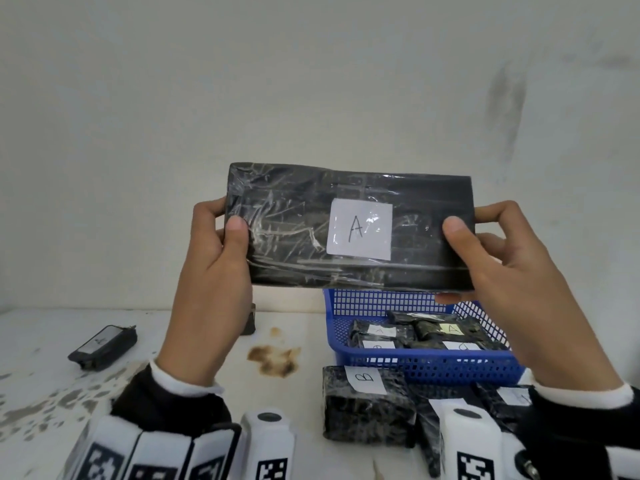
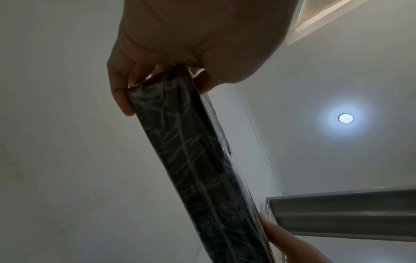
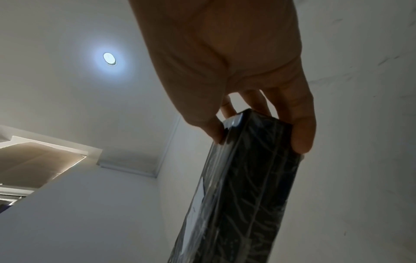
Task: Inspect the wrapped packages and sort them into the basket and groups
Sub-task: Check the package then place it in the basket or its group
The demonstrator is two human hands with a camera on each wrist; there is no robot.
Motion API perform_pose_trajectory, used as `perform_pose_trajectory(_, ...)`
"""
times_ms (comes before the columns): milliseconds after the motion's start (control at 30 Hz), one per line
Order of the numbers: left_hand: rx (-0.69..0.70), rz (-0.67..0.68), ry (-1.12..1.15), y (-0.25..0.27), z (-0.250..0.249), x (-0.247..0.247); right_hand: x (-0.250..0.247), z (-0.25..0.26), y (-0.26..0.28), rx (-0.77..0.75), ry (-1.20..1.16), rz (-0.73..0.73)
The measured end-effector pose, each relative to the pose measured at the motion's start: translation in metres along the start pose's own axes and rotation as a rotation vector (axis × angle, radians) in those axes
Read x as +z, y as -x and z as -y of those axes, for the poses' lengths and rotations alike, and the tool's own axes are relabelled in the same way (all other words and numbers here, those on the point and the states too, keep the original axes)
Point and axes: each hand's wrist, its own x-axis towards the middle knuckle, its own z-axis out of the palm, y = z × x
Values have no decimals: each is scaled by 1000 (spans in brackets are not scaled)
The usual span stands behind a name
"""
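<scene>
Left hand (image 1: pixel 214 258) and right hand (image 1: pixel 502 258) grasp the package (image 1: pixel 294 230) by its short ends; stiff, probably light, its film likely slippery.

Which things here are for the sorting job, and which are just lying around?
For the job:
- big wrapped package marked A, held by left hand and right hand
- blue basket with wrapped packages inside
- package marked B on the table

Just lying about:
- small black device
- brown stain
</scene>
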Motion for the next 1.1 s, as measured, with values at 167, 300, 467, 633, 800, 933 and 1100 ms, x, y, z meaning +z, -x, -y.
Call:
perform_pose_trajectory(167, 24, 39, -12, 5, -4, 3, 4, 5, 3, -4, 56, -32)
perform_pose_trajectory(300, 24, 72, -61, 8, -6, 4, 6, 8, 5, -10, 126, -37)
perform_pose_trajectory(467, 14, 78, -166, 12, -7, 7, 8, 11, 8, 6, 235, -3)
perform_pose_trajectory(633, -17, 75, -257, 16, -10, 9, 15, 14, 12, 22, 256, 47)
perform_pose_trajectory(800, 1, 26, -351, 21, -7, 16, 25, 13, 15, -37, 286, 32)
perform_pose_trajectory(933, 28, -30, -327, 22, -7, 19, 26, 12, 16, -71, 253, 18)
perform_pose_trajectory(1100, 38, -80, -304, 24, -7, 23, 29, 11, 16, -60, 208, -21)
